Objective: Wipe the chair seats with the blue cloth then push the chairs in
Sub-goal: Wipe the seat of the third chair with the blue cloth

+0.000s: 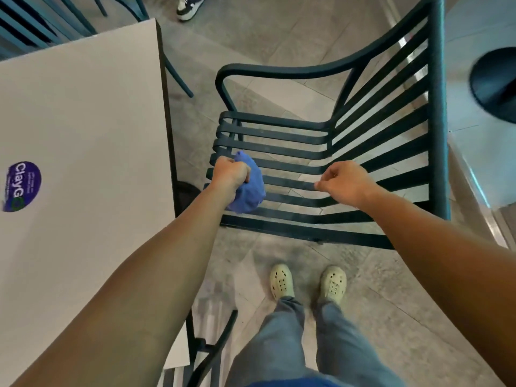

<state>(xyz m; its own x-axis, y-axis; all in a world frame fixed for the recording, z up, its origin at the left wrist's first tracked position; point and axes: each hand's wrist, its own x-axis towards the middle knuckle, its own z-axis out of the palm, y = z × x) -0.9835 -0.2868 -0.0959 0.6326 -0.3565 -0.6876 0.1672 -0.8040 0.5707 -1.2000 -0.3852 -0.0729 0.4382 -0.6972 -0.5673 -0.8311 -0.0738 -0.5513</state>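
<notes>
A dark green slatted metal chair (pixel 293 152) stands in front of me, pulled out to the right of a white table (pixel 83 135), with its back on the right. My left hand (pixel 230 173) grips a bunched blue cloth (pixel 248 191) over the left edge of the seat slats. My right hand (pixel 344 182) hovers over the middle of the seat with its fingers loosely curled and nothing in them.
A purple sticker (pixel 22 185) sits on the table's left side. Another chair's frame (pixel 212 347) shows under the table's near edge, and more chairs (pixel 42 20) stand at the top left. A black round table base (pixel 497 82) is at the right. Another person's shoe (pixel 190 7) is at the top.
</notes>
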